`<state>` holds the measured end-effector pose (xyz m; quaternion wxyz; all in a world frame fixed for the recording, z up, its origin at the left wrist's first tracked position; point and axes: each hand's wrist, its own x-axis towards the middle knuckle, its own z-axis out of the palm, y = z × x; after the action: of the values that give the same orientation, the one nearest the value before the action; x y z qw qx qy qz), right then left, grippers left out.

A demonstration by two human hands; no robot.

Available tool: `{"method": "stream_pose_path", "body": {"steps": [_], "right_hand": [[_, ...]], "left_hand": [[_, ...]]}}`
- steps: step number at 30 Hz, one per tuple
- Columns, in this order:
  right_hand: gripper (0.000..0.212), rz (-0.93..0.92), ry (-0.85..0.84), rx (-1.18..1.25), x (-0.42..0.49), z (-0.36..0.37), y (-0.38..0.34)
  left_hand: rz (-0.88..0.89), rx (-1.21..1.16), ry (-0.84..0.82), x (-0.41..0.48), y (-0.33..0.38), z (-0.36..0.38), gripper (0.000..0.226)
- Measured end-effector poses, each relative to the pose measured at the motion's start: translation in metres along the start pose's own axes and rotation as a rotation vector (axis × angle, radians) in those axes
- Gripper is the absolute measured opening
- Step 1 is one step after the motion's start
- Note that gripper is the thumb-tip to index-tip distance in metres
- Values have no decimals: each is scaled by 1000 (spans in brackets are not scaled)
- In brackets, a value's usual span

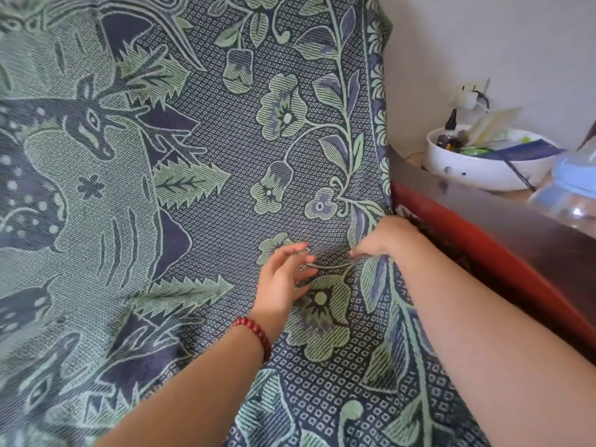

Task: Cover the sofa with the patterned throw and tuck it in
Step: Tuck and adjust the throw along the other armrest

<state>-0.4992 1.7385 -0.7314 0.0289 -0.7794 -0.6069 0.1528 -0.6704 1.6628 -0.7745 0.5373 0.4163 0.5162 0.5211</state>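
Observation:
The patterned throw (225, 156), dark blue with green flowers, leaves and deer, lies over the sofa's seat and backrest and fills most of the view. My left hand (283, 279), with a red bead bracelet on the wrist, hovers just above the throw with fingers spread and relaxed. My right hand (383, 237) presses into the crease where seat meets backrest, near the throw's right edge; its fingertips are sunk into the fabric and partly hidden. The sofa's red and dark wooden armrest (483, 240) shows bare at the right.
A white bowl (477, 172) with small bottles and papers stands on a surface behind the armrest. Beside it is a clear plastic bottle (574, 188). A wall socket (474, 91) sits on the white wall.

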Motion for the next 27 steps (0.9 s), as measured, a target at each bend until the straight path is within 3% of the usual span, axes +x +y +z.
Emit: {"method": "stream_pose_path", "body": {"steps": [2, 6, 10, 18, 24, 27], "right_hand": [[99, 3, -12, 49, -12, -4, 0], [77, -69, 53, 44, -47, -2, 11], [104, 18, 15, 88, -66, 8, 22], [120, 135, -85, 197, -53, 17, 27], [85, 54, -8, 162, -63, 15, 23], [85, 60, 65, 207, -75, 13, 23]], "left_hand": [[-2, -1, -6, -5, -1, -1, 19], [2, 3, 22, -13, -5, -4, 14], [13, -16, 59, -20, -5, -2, 12], [38, -25, 29, -27, 3, 9, 19], [40, -40, 19, -34, 8, 12, 18], [50, -41, 10, -42, 16, 17, 18]]}}
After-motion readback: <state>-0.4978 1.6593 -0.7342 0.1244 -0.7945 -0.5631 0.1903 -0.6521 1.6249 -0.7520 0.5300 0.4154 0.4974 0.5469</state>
